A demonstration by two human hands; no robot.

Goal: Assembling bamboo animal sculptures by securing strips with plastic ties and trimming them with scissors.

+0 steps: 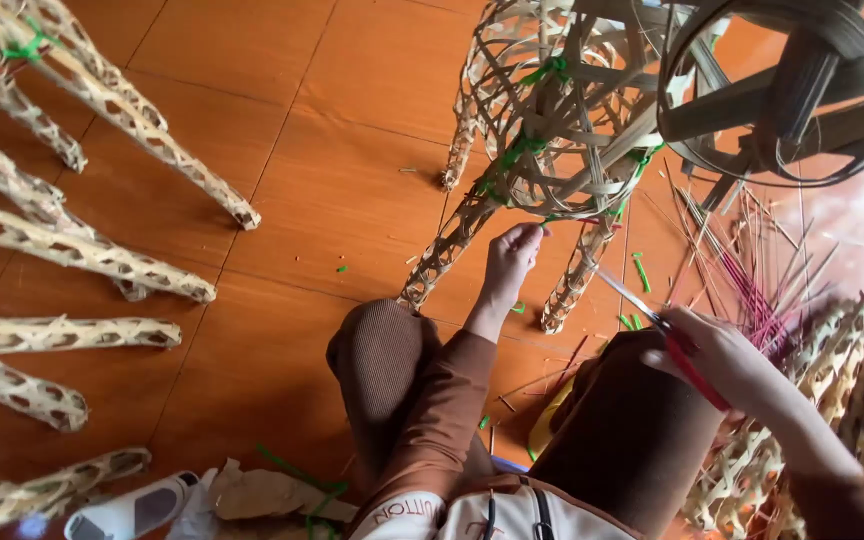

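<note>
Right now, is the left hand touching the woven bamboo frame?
Touching. The head view shows the left hand with fingertips pinched on the lower edge of the woven bamboo frame, no gap visible.

The left hand (509, 262) reaches up under the woven bamboo figure (552, 140), fingertips pinched at its lower edge where green ties (512, 160) bind the strips. The right hand (727, 365) has its grip closed around red-handled scissors (657, 325), blades pointing toward the figure's legs. Loose woven legs (82, 255) lie across the orange tiled floor (302, 150) on the left, thin sticks (762, 270) are piled on the right, and green offcuts (640, 272) dot the tiles
</note>
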